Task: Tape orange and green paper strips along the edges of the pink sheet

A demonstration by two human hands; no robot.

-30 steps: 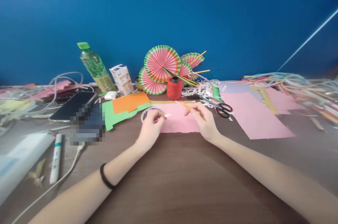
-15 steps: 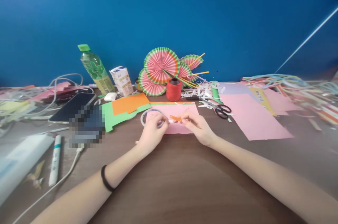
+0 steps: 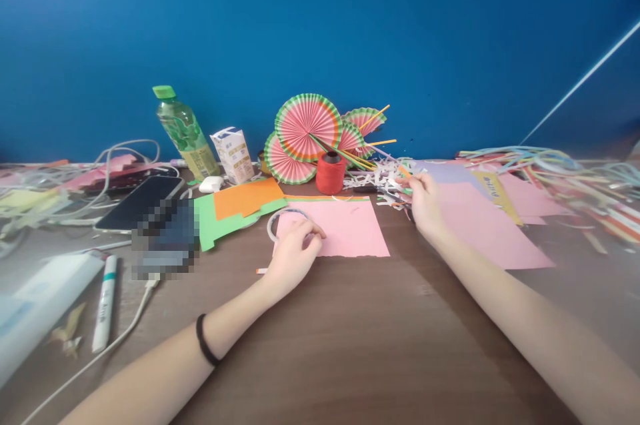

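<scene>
My left hand (image 3: 296, 253) rests over the left part of a pink paper sheet (image 3: 353, 228), its fingers loosely bent with nothing visible in them. A roll of tape (image 3: 273, 225) lies beside its knuckles, partly covered by the hand. To the right, my right hand (image 3: 427, 208) pinches a small orange paper strip (image 3: 404, 171) between thumb and fingers, above a pile of white paper shreds (image 3: 383, 177). The black scissors near there are mostly hidden by that hand. Orange and green edges show under the far side of the pink sheet.
Behind the sheet stand a red thread spool (image 3: 330, 175) and several watermelon-coloured paper fans (image 3: 307, 128). A green-capped bottle (image 3: 186, 135), carton (image 3: 233, 157), phone (image 3: 140, 203), marker (image 3: 105, 305) and cable lie left. More pink paper (image 3: 493, 231) and coloured strips (image 3: 530, 161) are right.
My right hand has moved right and away from me, carrying the orange strip from the pink sheet to the white shreds. My left hand stays near its place, its fingers loosened.
</scene>
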